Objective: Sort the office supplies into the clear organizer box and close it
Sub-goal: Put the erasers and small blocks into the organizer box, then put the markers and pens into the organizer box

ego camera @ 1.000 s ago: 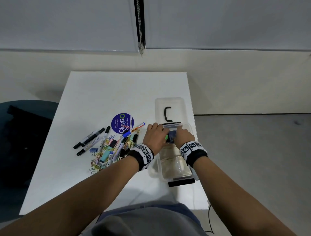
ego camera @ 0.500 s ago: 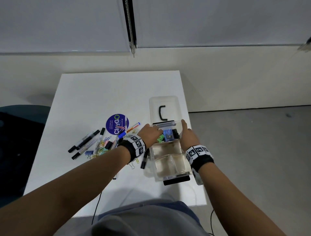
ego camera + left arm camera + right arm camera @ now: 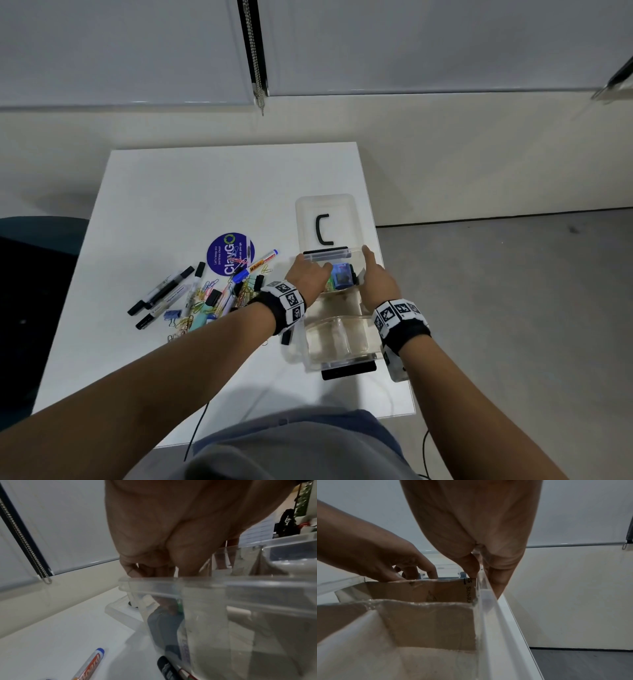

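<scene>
The clear organizer box (image 3: 342, 320) stands at the table's right edge. Its lid (image 3: 329, 209) lies open beyond it. My left hand (image 3: 318, 270) reaches over the left wall, fingers curled down into the far compartment beside a blue item (image 3: 342, 275) and something green (image 3: 329, 283). Whether those fingers hold anything is hidden. My right hand (image 3: 368, 265) pinches the box's right wall (image 3: 486, 601), its thumb (image 3: 471, 566) inside and the other fingers outside. Cardboard dividers (image 3: 419, 589) split the box. Both nearer compartments look bare.
Left of the box lies a heap of markers (image 3: 161, 294), coloured paper clips (image 3: 191, 308), a whiteboard marker (image 3: 260, 263) and a round blue sticker (image 3: 230, 253). A black marker (image 3: 286, 337) lies against the box's left side. The table (image 3: 205, 178) ends just right of the box.
My right hand has left the middle of the far compartment and moved out to the box's right wall. My left hand has stayed at the far compartment.
</scene>
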`<action>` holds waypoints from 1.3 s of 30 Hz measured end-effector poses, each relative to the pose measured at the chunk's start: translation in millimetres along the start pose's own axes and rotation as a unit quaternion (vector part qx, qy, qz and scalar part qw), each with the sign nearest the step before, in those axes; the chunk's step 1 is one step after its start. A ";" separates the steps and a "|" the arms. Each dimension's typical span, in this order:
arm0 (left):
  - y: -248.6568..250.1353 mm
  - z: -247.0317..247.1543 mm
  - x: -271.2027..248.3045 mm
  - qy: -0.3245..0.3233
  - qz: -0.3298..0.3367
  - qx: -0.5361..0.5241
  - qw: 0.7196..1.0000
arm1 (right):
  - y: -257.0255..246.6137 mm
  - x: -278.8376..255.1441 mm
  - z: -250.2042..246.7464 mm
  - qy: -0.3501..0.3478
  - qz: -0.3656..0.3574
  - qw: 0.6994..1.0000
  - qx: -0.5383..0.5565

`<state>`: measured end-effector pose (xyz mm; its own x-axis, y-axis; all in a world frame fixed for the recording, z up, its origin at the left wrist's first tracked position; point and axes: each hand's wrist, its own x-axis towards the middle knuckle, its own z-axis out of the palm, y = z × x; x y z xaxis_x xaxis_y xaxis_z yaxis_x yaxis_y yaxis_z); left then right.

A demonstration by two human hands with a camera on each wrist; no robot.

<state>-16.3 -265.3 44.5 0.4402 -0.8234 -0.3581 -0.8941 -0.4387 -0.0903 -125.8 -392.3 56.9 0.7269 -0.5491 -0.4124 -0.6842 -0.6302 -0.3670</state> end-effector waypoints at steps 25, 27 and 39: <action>-134.3 98.9 -114.1 -0.027 -0.309 -0.310 0.899 | -161.1 -23.8 76.4 -0.098 -0.124 0.986 0.059; -135.7 110.0 -117.7 -0.037 -0.318 -0.286 0.903 | -170.0 -19.9 101.8 -0.125 -0.086 0.988 0.033; -128.5 127.0 -110.1 -0.066 -0.286 -0.213 0.932 | -167.9 -41.3 157.0 -0.150 -0.163 0.941 -0.254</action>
<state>39.6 -72.6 -22.4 0.7959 -0.3710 -0.4784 -0.3896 -0.9187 0.0642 -50.1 -177.7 4.7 0.7927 -0.1489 -0.5912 -0.2555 -0.9616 -0.1003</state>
